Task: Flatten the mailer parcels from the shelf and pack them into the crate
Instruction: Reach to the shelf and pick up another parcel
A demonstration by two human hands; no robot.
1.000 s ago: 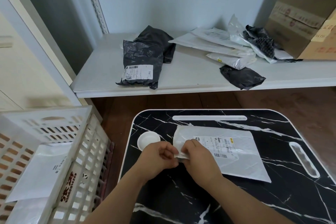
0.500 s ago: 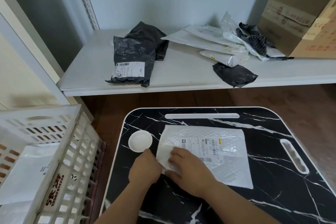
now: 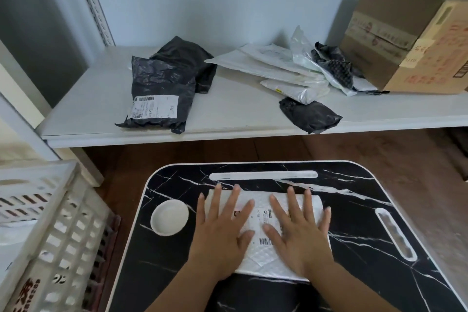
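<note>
A white bubble mailer (image 3: 262, 223) with a printed label lies on the black marble-pattern table (image 3: 367, 273). My left hand (image 3: 222, 233) and my right hand (image 3: 301, 233) both press flat on it, fingers straight and spread. On the white shelf (image 3: 228, 109) behind lie a large black mailer (image 3: 159, 94) with a label, a small black mailer (image 3: 310, 115) at the front edge, and a pile of white and clear mailers (image 3: 281, 68). The white slatted crate (image 3: 50, 230) stands at the left with white mailers inside.
A small white round dish (image 3: 169, 217) sits on the table left of my hands. A brown cardboard box (image 3: 410, 38) stands on the shelf's right end. The floor between shelf and table is dark wood.
My hands gripped the mailer's left edge before; both now lie flat on top of it with spread fingers. The mailer now looks narrower, with its right edge further left.
</note>
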